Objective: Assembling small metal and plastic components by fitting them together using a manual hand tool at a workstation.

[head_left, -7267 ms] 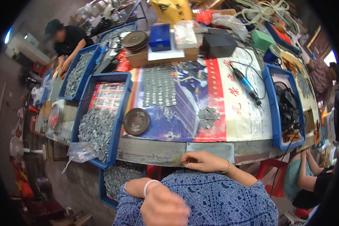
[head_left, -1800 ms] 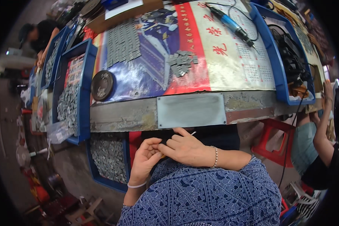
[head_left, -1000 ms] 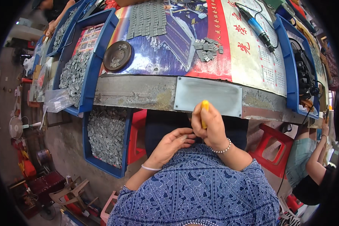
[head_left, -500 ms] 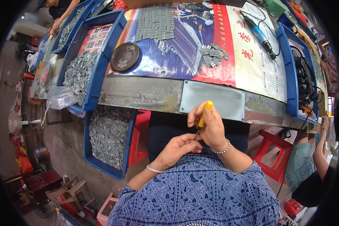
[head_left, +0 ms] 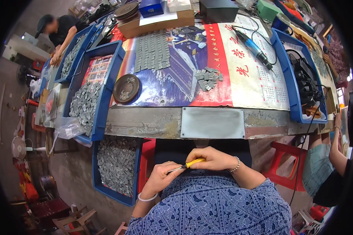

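Observation:
In front of my lap, my right hand [head_left: 211,158] is closed round the yellow handle of a screwdriver [head_left: 195,162]. The tool lies nearly level, and its thin metal shaft points left. My left hand [head_left: 161,177] is closed at the end of that shaft, fingers pinched together. Whatever sits between those fingers is hidden. Beyond my hands, a pale metal plate [head_left: 212,123] is fixed to the table's front edge. Small grey metal pieces [head_left: 113,164] fill a blue bin below the table, left of my hands.
On the table are rows of grey pieces [head_left: 152,51], a loose pile [head_left: 208,78], a brown round dish [head_left: 126,89] with tiny parts, and a blue electric screwdriver [head_left: 253,47]. Blue bins [head_left: 115,64] stand left, another [head_left: 298,105] right. A red stool [head_left: 288,166] and other people flank me.
Both hands have come down toward my lap. The screwdriver has turned from upright to nearly level, its shaft toward the left hand. The view has tilted up, showing more of the table's back.

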The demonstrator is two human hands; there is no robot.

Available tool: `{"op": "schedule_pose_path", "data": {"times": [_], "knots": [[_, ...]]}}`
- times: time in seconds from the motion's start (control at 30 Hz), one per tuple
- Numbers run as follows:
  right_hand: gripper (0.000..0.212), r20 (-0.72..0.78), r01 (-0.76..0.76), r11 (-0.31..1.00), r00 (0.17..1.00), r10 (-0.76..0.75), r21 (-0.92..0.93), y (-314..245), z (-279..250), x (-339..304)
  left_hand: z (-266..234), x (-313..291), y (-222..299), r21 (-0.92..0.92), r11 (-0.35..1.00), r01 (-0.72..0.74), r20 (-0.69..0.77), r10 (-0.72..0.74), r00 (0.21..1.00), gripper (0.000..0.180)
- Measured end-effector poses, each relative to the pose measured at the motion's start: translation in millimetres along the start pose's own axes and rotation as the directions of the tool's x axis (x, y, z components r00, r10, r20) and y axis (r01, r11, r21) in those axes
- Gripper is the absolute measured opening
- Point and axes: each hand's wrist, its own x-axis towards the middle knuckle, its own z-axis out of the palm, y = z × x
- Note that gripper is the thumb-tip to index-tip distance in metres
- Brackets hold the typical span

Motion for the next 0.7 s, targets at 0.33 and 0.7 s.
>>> {"op": "schedule_pose_path", "data": {"times": [0.33,0.7], "knots": [[0.034,0.170,-0.032,0.987,0.984,0.059,-0.155,56.2,0.2,13.3,-4.0,11.9,20.8,0.093,0.990,0.105,-0.220,-0.083,0.972,0.023],[0.033,0.037,-0.306,0.950,0.952,0.304,0.057,110.0,-19.9,15.0,28.2,33.2,139.6,-0.850,0.283,-0.445,0.180,0.949,0.259,0.028]]}}
